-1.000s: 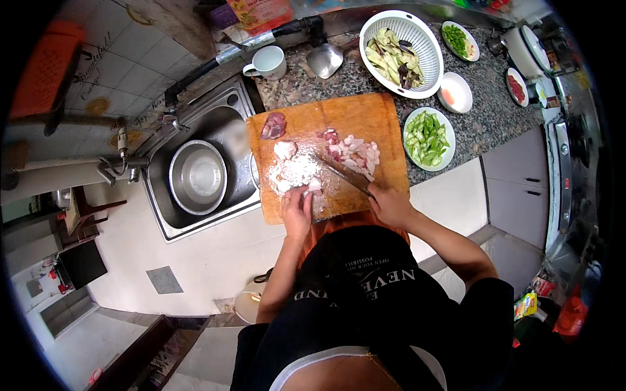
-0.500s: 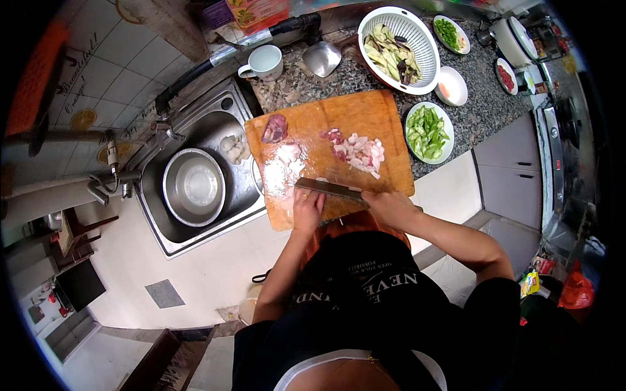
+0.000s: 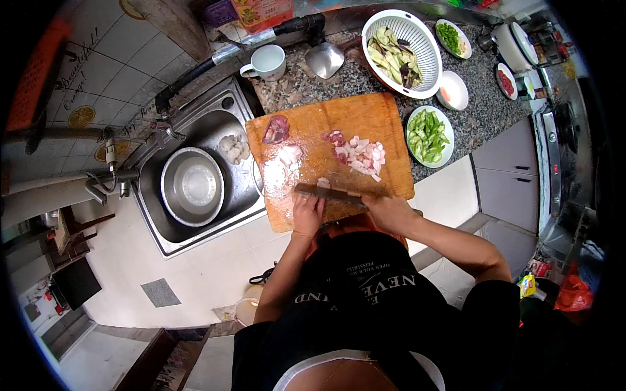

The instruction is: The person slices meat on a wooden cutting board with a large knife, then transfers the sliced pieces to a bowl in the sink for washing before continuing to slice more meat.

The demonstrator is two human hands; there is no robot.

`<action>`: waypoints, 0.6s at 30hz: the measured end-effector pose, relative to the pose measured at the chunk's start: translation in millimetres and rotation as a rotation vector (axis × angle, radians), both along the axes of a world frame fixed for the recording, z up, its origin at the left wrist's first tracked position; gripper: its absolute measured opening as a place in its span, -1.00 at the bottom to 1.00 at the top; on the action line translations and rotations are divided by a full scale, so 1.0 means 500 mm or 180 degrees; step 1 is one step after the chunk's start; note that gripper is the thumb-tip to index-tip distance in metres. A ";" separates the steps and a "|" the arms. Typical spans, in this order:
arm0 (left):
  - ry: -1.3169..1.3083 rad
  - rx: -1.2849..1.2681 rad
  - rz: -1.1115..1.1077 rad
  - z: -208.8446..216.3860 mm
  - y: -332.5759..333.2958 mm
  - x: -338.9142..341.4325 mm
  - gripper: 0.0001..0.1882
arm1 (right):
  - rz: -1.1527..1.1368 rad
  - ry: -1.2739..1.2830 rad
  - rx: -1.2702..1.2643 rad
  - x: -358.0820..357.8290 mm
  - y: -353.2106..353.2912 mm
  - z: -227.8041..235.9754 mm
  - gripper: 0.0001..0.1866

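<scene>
My right hand (image 3: 389,214) is wrapped round the handle of a knife (image 3: 331,195) with a broad dark blade, held across the near part of a wooden cutting board (image 3: 381,114). My left hand (image 3: 307,214) lies close against the blade's left end, its fingers bent together. The blade hides the fingertips and whatever they press on. Just beyond the blade is a small pale meat piece (image 3: 323,183). A pile of chopped pink meat (image 3: 362,156) sits on the board's right half. At its far left rests a darker red meat chunk (image 3: 276,130), with pale, shiny meat (image 3: 287,155) nearer me.
Left of the board is a steel sink (image 3: 151,207) holding a metal basin (image 3: 165,203) and some pale food (image 3: 233,149). A mug (image 3: 268,63), spatula (image 3: 325,60) and white colander (image 3: 427,58) stand behind. Sliced green peppers (image 3: 428,135) fill a plate at right, beside a white bowl (image 3: 464,90).
The knife blade has tipped slightly and come a little nearer me; the small pale piece beyond it shows more. Both hands keep nearly the same place.
</scene>
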State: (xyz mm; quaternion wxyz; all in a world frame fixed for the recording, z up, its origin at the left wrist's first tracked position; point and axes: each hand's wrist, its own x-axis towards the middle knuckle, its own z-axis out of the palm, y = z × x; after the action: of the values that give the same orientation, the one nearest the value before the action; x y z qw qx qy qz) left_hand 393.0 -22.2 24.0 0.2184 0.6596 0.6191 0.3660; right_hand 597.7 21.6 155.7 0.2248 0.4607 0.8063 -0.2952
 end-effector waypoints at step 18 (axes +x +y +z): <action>0.0085 0.0170 0.0062 -0.005 -0.003 0.005 -0.84 | 0.0049 0.0323 0.0164 -0.009 0.015 0.008 -0.68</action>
State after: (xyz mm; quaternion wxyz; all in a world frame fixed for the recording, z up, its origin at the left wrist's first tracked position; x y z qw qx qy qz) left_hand 395.6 -23.7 21.7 0.1887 0.6640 0.6183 0.3756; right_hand 593.1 29.3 159.8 0.1740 0.4445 0.8275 -0.2956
